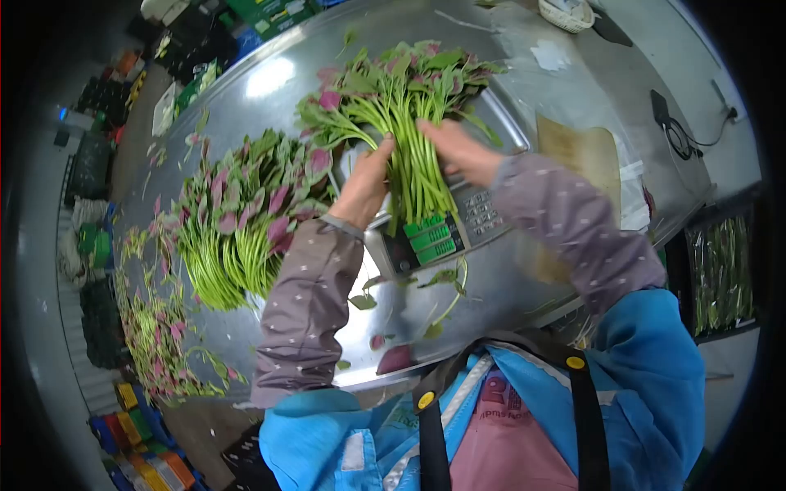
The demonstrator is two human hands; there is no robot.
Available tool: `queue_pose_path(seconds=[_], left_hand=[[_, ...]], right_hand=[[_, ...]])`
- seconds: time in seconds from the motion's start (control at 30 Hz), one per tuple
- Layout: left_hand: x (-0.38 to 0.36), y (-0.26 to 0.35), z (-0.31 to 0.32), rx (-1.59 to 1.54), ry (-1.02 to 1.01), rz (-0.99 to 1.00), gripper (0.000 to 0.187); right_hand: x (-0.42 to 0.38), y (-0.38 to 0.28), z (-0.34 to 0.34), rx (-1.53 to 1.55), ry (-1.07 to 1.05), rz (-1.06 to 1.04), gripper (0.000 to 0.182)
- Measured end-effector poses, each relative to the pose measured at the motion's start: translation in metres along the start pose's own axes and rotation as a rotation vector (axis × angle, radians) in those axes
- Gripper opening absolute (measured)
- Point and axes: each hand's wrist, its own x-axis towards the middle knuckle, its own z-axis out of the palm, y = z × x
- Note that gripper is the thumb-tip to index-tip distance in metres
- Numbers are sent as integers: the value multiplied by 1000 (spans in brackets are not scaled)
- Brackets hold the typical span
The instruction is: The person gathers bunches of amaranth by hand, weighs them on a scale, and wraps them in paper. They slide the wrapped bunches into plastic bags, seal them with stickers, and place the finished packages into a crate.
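A bunch of leafy greens [417, 155] with green stems and purple-green leaves lies on a digital scale [481, 214], its stem ends toward me over the lit green display. My left hand [366, 182] is at the left side of the stems, thumb against them, fingers partly hidden. On the right side, my right hand [460, 150] touches the stems with its fingers apart from the thumb; it is slightly blurred. More bunches of the same greens [237, 237] lie left of my left forearm.
Loose leaves and trimmings [164, 335] are scattered along the left of the metal table [286, 327]. A brown sheet [583, 155] lies right of the scale, with a black cable [679, 135] beyond. A white basket [566, 15] stands at the back. Colourful crates [143, 430] are at lower left.
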Motion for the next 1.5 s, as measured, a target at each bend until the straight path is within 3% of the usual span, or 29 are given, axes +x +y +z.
queue_pose_path(seconds=[0.03,0.1,0.23,0.3,0.33,0.5,0.63,0.67,0.77,0.83,0.87,0.9,0.93,1.07,1.1,1.17,1.2,1.23,1.3,1.33,1.37,1.4,1.43,1.5], left_hand=[[7,2,9,14,12,-4,35],[16,2,33,-9,118,103,34],[16,2,57,3,99,299,27],[-3,1,86,128,75,515,28],[-4,-4,96,285,23,667,28],[-29,-2,175,433,-79,868,27],[-35,16,237,401,-225,965,26],[-36,12,253,365,-278,975,25],[-9,-54,272,396,-378,788,29],[19,-151,258,355,-447,403,37],[1,-181,261,-19,-328,-31,39],[7,-223,247,-43,-307,-276,39],[0,-235,242,44,-355,-187,37],[-6,-230,249,355,-226,-48,35],[-9,-223,250,354,-202,-53,35],[-29,-202,255,789,-100,151,38],[-40,-198,252,804,-58,261,40],[-52,-195,247,810,15,280,41],[-70,-189,232,938,201,428,42],[-74,-187,226,1049,288,458,41],[-77,-187,220,1162,372,484,41],[-73,-189,212,1193,379,466,42],[-63,-194,205,1038,354,494,35],[-40,-182,206,867,195,225,24]], right_hand=[[18,7,16,121,-29,-95,53],[29,4,49,-156,481,-67,43],[-10,-24,31,-249,526,-180,33],[-44,-23,12,-180,565,-380,29],[-58,-16,2,-182,614,-364,29],[-113,-13,-59,-109,799,-786,19],[-141,-29,-113,-69,937,-979,19],[-146,-19,-126,-46,928,-945,21],[-154,52,-158,20,855,-666,27],[-149,144,-161,-2,810,-458,32],[-147,195,-153,128,744,-156,35],[-152,234,-150,200,623,-59,37],[-163,239,-149,90,599,-11,36],[-170,223,-171,23,493,17,35],[-168,227,-183,-125,363,59,35],[-174,214,-208,-275,209,96,34],[-193,181,-227,-328,170,54,31],[-205,159,-243,-380,133,10,29],[-216,158,-268,-435,303,-267,18],[-217,158,-282,-434,292,-270,18],[-216,159,-297,-666,359,-423,19],[-213,161,-310,-898,426,-577,22],[-206,167,-317,-895,422,-577,22],[-186,182,-326,-1146,438,-837,20]])
